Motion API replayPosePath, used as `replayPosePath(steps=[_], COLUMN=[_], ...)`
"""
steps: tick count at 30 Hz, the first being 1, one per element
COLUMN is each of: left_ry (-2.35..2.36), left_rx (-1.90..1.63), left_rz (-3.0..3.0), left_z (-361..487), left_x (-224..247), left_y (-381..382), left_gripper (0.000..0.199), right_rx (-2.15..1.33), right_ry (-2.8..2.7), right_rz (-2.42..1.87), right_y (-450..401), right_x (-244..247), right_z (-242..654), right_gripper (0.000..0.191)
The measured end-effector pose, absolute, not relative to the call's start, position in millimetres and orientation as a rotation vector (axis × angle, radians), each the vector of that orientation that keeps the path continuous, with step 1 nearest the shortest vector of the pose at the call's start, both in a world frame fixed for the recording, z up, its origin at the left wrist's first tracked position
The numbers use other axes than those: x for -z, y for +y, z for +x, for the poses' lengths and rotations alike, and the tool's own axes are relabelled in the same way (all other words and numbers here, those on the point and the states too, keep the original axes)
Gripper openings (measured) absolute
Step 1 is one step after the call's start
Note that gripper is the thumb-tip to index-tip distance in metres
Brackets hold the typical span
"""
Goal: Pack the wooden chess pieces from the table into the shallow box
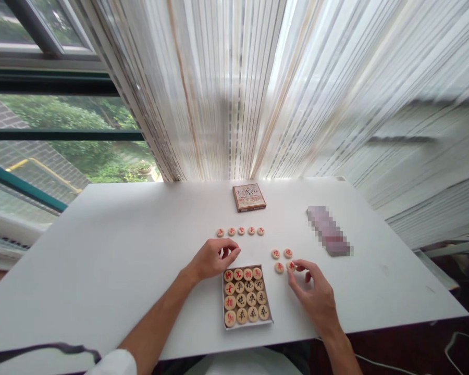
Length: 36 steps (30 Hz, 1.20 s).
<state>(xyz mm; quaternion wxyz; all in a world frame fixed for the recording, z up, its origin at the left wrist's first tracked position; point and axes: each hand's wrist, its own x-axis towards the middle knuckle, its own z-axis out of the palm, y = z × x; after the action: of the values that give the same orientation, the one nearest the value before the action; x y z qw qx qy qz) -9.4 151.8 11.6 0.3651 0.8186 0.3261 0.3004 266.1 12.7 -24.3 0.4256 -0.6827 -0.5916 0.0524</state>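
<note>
An open box [271, 319] of round wooden pieces with red and black characters lies near the table's front edge. My left hand [218, 256] hovers by its upper left corner, fingertips pressed together; whatever they hold, if anything, is too small to see. To the right of the box, my right hand [310, 284] pinches a red-marked piece [291, 266] between thumb and forefinger, at the table surface. Beside it sits another red piece [279, 267], with two more, a left one [275, 253] and a right one [288, 253], just behind. Several red pieces [241, 230] form a row behind my left hand.
A flat box lid [249, 197] with printed characters lies toward the back of the white table [121, 250]. A pixelated flat object [329, 232] rests at the right. String curtains [234, 94] hang along the far edge, with a window at the left.
</note>
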Motion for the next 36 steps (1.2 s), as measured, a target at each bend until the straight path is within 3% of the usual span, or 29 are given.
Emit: replayPosePath(steps=[10,17,28,36], left_ry=[0.695,0.65,0.643,0.601], left_rx=[-0.583,-0.565,-0.55,-0.487], left_rz=[1.787,1.63,1.645,1.763], left_z=[0.3,5.6,1.5,0.3], left_x=[-24.2,-28.2,-24.5,-27.1], left_y=[130.7,126.6,130.8,131.2], left_gripper=[0.031,0.029,0.031,0.027], right_rx=[-0.239,-0.273,-0.481,-0.616], right_ry=[-1.64,-1.668,-1.511,-1.421], right_rz=[-1.248,-1.184,-1.323,-1.312], right_y=[22.5,31.0,27.0,22.4], right_x=[-10.9,-9.0,-2.8,16.7], right_z=[203.7,185.1,181.2,180.4], right_gripper=[0.035,0.036,0.018,0.02])
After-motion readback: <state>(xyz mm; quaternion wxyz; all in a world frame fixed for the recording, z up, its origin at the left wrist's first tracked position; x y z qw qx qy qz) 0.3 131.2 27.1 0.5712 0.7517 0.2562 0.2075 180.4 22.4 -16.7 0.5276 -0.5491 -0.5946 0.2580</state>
